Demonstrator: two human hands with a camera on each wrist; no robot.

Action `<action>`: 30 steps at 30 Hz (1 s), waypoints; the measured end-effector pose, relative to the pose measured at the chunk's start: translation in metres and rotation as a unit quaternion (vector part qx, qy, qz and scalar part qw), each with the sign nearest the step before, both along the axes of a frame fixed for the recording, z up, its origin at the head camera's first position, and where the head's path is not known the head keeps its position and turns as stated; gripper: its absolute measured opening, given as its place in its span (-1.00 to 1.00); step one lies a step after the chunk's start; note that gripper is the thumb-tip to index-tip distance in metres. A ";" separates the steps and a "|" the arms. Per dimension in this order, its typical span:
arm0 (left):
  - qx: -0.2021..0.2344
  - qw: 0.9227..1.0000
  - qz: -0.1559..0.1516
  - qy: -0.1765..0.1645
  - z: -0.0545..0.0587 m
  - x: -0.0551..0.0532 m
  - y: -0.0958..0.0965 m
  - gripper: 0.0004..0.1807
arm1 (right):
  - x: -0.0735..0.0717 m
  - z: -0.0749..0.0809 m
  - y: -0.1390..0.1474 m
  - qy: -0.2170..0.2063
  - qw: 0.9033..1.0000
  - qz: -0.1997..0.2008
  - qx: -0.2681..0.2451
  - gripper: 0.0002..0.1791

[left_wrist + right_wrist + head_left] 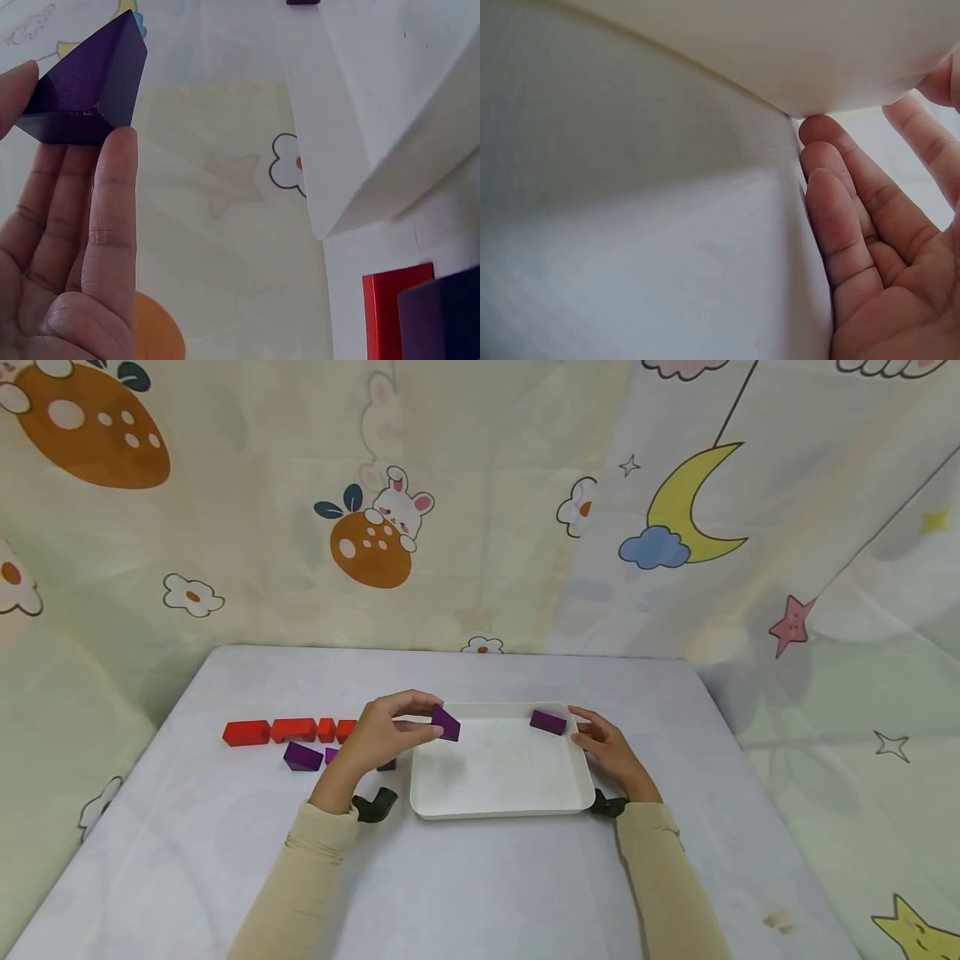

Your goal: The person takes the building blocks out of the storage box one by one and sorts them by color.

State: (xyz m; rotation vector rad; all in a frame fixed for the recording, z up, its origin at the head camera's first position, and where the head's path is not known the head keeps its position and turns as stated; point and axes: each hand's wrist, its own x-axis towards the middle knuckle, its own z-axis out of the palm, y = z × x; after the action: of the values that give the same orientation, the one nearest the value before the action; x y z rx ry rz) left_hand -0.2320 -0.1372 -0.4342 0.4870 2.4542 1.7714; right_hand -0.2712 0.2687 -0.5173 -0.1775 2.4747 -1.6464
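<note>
My left hand (378,732) pinches a purple wedge-shaped block (446,724) between thumb and fingers, above the left end of a white tray (498,781). The left wrist view shows the held block's (97,82) slanted faces, with the thumb on one side and fingertips beneath. Inside the tray, a purple oblong block (548,722) lies near the far right corner. My right hand (613,753) holds the tray's right edge near that corner. In the right wrist view its thumb is at the tray wall (810,52), the other fingers just below.
Left of the tray, several red blocks (294,730) form a row. In front of them lie a purple block (302,757), a smaller purple piece (331,755) and a dark block (387,766), partly hidden by my left arm. A patterned cloth (487,543) hangs behind the table.
</note>
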 end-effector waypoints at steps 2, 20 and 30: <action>-0.001 1.000 0.008 -0.003 -0.001 0.002 -0.006 -0.55 | 0.000 -0.001 0.001 -0.001 1.000 -0.002 0.001 -0.37; -0.089 0.992 0.084 -0.014 0.000 0.035 -0.102 -0.45 | 0.002 0.002 -0.004 -0.017 1.000 -0.006 0.006 -0.35; -0.145 0.980 0.133 0.025 -0.008 0.054 -0.152 -0.48 | 0.002 0.004 -0.002 -0.018 1.000 0.001 -0.002 -0.32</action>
State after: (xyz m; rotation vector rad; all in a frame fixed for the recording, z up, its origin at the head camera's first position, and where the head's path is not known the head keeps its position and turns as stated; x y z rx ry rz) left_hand -0.1777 -0.2895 -0.4425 0.1875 2.8632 1.4501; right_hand -0.2690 0.2668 -0.5137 -0.1499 2.4442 -1.6396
